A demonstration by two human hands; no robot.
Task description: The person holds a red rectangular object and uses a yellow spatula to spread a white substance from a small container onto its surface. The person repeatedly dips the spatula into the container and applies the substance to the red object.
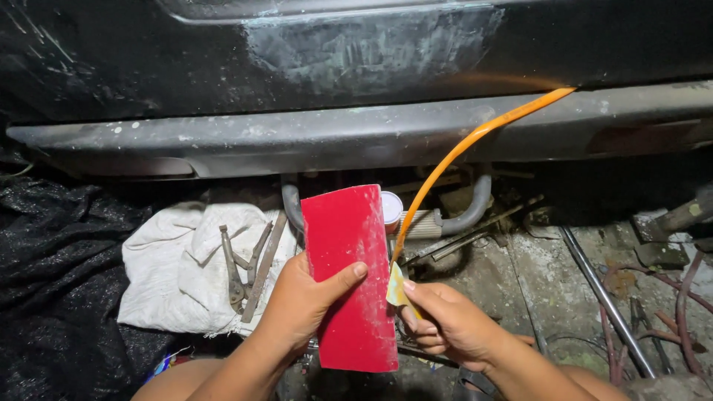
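Observation:
My left hand grips a red rectangular sheet, stiff and dusted with white marks, held upright at the centre of the head view with the thumb across its face. My right hand pinches a small yellow piece right beside the sheet's right edge. An orange hose curves from that spot up to the right toward a dark car body panel and its grey sill.
A white cloth sack on the left carries rusty pliers and a metal bar. A black tarp lies far left. Metal rods, a grey bent pipe, a white-capped can and scrap clutter the concrete ground at right.

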